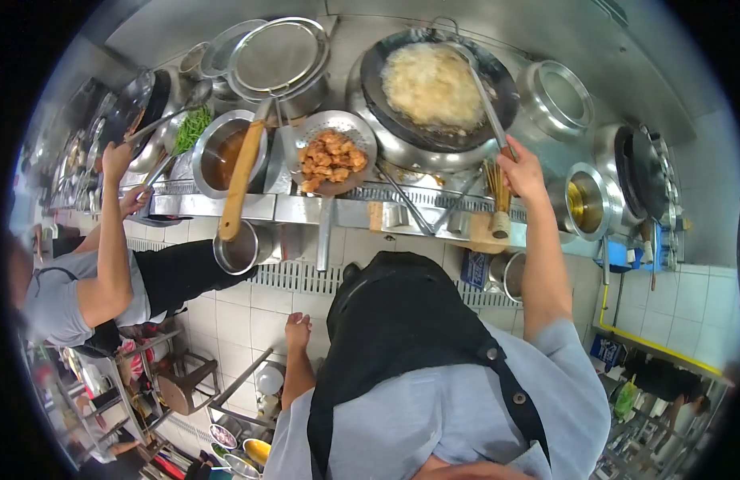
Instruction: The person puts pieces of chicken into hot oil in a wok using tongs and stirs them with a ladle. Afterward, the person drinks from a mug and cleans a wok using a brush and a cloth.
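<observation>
My right hand (522,170) is closed around the handle of a long ladle (488,104). Its far end reaches into a large black wok (498,88), where pale, foaming food (431,84) bubbles in oil. My left hand (298,331) hangs low beside my apron, away from the stove, with its fingers curled in and nothing visible in them. Left of the wok, a perforated strainer (362,132) holds browned fried pieces (331,158). A wooden-handled tool (243,176) lies across the edge of a pot of brown liquid (223,156).
Below my right wrist, a bamboo brush (498,196) sits at the counter edge. A pot of yellow oil (582,202) stands to the right. A co-worker (90,288) at the left holds utensils over another pan. Lidded pots (278,60) line the back.
</observation>
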Available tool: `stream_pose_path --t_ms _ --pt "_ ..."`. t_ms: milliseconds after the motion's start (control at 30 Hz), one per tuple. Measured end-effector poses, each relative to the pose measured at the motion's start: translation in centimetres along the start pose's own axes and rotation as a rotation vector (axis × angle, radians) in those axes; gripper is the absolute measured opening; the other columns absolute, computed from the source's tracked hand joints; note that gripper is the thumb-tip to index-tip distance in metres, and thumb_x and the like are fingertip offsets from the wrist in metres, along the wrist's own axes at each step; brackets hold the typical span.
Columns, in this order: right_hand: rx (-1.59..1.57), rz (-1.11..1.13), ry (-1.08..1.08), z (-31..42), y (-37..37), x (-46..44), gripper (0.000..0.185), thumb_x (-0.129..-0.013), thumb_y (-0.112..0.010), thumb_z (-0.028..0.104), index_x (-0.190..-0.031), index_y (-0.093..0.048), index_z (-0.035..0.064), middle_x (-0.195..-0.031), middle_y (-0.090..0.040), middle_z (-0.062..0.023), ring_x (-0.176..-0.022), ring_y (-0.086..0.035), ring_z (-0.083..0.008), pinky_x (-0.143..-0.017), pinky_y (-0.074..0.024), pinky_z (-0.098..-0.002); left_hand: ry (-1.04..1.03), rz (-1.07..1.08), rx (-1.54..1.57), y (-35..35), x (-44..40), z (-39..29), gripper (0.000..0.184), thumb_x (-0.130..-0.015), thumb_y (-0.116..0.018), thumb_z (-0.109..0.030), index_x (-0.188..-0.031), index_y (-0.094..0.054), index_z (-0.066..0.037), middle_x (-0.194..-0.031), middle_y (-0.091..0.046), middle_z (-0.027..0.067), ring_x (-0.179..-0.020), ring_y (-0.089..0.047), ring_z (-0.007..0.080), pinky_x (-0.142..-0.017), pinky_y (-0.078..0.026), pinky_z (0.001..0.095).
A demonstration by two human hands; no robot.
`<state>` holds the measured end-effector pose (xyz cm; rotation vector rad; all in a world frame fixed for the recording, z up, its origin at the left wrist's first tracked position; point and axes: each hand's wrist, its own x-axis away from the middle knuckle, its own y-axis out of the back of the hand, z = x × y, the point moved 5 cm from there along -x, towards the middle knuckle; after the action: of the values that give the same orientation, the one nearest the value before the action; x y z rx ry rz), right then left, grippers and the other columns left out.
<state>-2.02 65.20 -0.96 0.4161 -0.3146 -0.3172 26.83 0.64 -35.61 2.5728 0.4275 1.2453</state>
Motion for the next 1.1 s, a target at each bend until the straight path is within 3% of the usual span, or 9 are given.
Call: stream_pose_path --t_ms 300,400,533,633,767,800,900,1000,1100 --pt "-0.147 -0.201 0.009 -0.1 -2.1 4.5 0.067 -0.094 -0.068 0.009 -0.156 -0.043 0.0017 -0.073 -0.061 -0.0028 -0.05 -0.054 -0.0109 -0.046 -0.043 -0.0283 0.096 0.069 0.057 5.9 -6.5 0.3 0.027 -0.092 -0.07 -0.01 -0.117 -0.059 -0.005 -0.091 -0.065 0.0068 -0.067 -0.064 0.0179 -0.053 -0.049 0.0313" --pt "-0.181 -0.207 -0.058 -0.6 -3.0 7.0 0.066 -0.093 -0.068 0.008 -0.154 -0.044 -0.0001 -0.075 -0.063 -0.0028 -0.052 -0.056 -0.011 -0.047 -0.0433 -0.0285 0.004 0.097 0.008 6.9 -8.3 -1.4 0.028 -0.093 -0.07 -0.01 -0.118 -0.058 -0.004 -0.093 -0.065 0.0067 -0.067 -0.064 0.0175 -0.053 -0.049 0.031" --pt "0.064 -0.264 -0.003 -0.1 -4.0 12.0 0.065 -0.091 -0.067 0.007 -0.153 -0.047 0.0015 -0.086 -0.066 -0.0027 -0.055 -0.055 -0.0087 -0.051 -0.0456 -0.0269 0.036 0.106 0.009 6.8 -8.7 -3.4 0.029 -0.093 -0.07 -0.01 -0.118 -0.058 -0.003 -0.097 -0.066 0.0069 -0.068 -0.063 0.0162 -0.053 -0.049 0.03" --pt "0.008 -0.228 0.101 0.0 -3.2 14.6 0.065 -0.092 -0.067 0.005 -0.154 -0.049 0.0064 -0.091 -0.066 -0.0006 -0.059 -0.053 -0.0058 -0.054 -0.0461 -0.0245 -0.006 0.119 -0.02 6.1 -9.8 -3.8 0.03 -0.093 -0.072 -0.011 -0.118 -0.059 -0.001 -0.098 -0.066 0.008 -0.068 -0.064 0.0161 -0.053 -0.049 0.03" --pt "-0.045 -0.019 -0.057 4.5 -2.1 17.9 0.063 -0.093 -0.068 0.001 -0.153 -0.052 0.0107 -0.094 -0.064 0.0023 -0.066 -0.049 -0.0019 -0.055 -0.0456 -0.0206 -0.039 0.15 -0.068 4.8 -9.0 -5.2 0.029 -0.093 -0.072 -0.011 -0.117 -0.061 -0.001 -0.102 -0.066 0.0098 -0.071 -0.066 0.017 -0.054 -0.049 0.0305" --pt "-0.016 -0.031 -0.001 4.3 -1.9 17.9 0.064 -0.09 -0.069 0.0 -0.151 -0.055 0.0149 -0.095 -0.07 -0.0031 -0.063 -0.057 -0.011 -0.058 -0.0495 -0.0262 -0.038 0.151 -0.07 4.9 -8.9 -4.8 0.029 -0.093 -0.072 -0.011 -0.117 -0.061 -0.001 -0.102 -0.066 0.0098 -0.071 -0.066 0.0171 -0.054 -0.049 0.0306" --pt "0.584 -0.156 0.443 6.7 -1.2 16.9 0.062 -0.089 -0.068 0.002 -0.146 -0.06 0.0241 -0.093 -0.07 -0.0097 -0.069 -0.065 -0.0272 -0.065 -0.0548 -0.0364 -0.001 0.126 -0.053 4.7 -8.5 -3.9 0.029 -0.092 -0.072 -0.009 -0.118 -0.06 -0.003 -0.1 -0.067 0.0088 -0.07 -0.066 0.0174 -0.054 -0.049 0.0309" --pt "1.005 -0.128 0.471 9.8 0.1 14.3 0.059 -0.089 -0.066 0.007 -0.141 -0.063 0.0332 -0.093 -0.065 -0.0141 -0.081 -0.067 -0.0362 -0.075 -0.0561 -0.0453 0.034 0.131 -0.034 4.4 -7.5 -3.7 0.029 -0.092 -0.071 -0.01 -0.118 -0.06 -0.004 -0.099 -0.067 0.0081 -0.071 -0.065 0.0177 -0.055 -0.05 0.0316" --pt "1.148 -0.07 0.594 10.7 1.1 11.2 0.056 -0.091 -0.063 0.01 -0.14 -0.064 0.0354 -0.09 -0.062 -0.0099 -0.084 -0.069 -0.0335 -0.076 -0.0574 -0.0464 0.023 0.086 -0.025 3.7 -5.9 -3.2 0.029 -0.093 -0.07 -0.012 -0.118 -0.059 -0.004 -0.098 -0.067 0.0077 -0.072 -0.065 0.0177 -0.055 -0.05 0.0323"
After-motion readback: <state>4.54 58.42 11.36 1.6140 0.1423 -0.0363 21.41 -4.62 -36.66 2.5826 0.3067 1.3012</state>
